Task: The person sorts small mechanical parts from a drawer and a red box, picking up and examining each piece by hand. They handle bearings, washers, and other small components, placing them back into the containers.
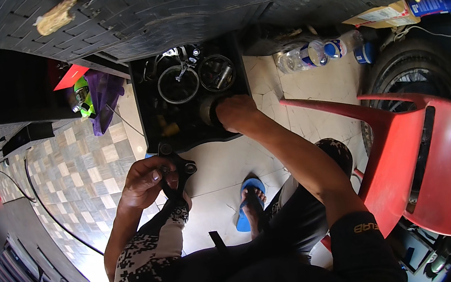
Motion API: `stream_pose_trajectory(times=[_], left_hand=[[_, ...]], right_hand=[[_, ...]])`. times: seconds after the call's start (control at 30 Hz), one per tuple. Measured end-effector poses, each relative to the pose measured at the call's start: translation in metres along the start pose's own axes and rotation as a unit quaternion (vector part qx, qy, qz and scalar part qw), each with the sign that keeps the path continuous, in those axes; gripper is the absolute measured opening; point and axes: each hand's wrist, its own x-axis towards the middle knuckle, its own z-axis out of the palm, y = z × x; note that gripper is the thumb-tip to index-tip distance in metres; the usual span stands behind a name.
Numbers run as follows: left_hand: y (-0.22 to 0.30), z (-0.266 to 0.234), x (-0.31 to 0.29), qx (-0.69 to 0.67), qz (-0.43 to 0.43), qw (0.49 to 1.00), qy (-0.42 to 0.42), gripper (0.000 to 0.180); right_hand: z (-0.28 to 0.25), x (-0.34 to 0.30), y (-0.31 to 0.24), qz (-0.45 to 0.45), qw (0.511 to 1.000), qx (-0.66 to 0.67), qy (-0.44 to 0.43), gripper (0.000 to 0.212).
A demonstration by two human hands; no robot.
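Note:
My left hand (147,182) is closed around a black part (172,177) with rounded, holed ends, held just in front of the open black drawer (194,144). My right hand (236,113) reaches down over the drawer's near right side. Beside its fingers a round, can-like container (209,110) sits tilted; the fingertips are hidden, so whether they grip it cannot be told. Farther back in the drawer is a pale-rimmed ring (178,84), with silver metal parts (186,60) behind it. A round container (217,73) to its right holds metal pieces.
A black woven-textured surface (189,7) spans the far side above the drawer. To the right are plastic bottles (311,55), a red chair (398,157) and tires (411,66). A purple bag (104,100) hangs at the left. My foot in a blue flip-flop (242,222) is below.

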Motion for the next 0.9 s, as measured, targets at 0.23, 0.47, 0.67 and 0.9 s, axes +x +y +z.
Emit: stream_pose_trajectory(times=[0.23,0.47,0.67,0.9], left_hand=[[0.002,-0.004,-0.002,0.011,0.003,1.0,-0.013,0.044],[0.002,-0.006,-0.002,0.008,0.006,1.0,-0.021,0.044],[0.001,-0.004,-0.004,0.001,0.004,1.0,0.0,0.044],[0.001,-0.013,-0.005,0.002,0.002,1.0,-0.024,0.045]], right_hand=[[0.014,0.021,0.004,0.014,0.999,-0.006,-0.042,0.021],[0.015,0.002,0.003,-0.066,0.996,-0.049,-0.035,0.024],[-0.015,-0.017,0.005,-0.025,0.989,-0.077,-0.121,0.037],[-0.074,-0.056,0.046,0.065,0.995,0.067,0.021,0.032]])
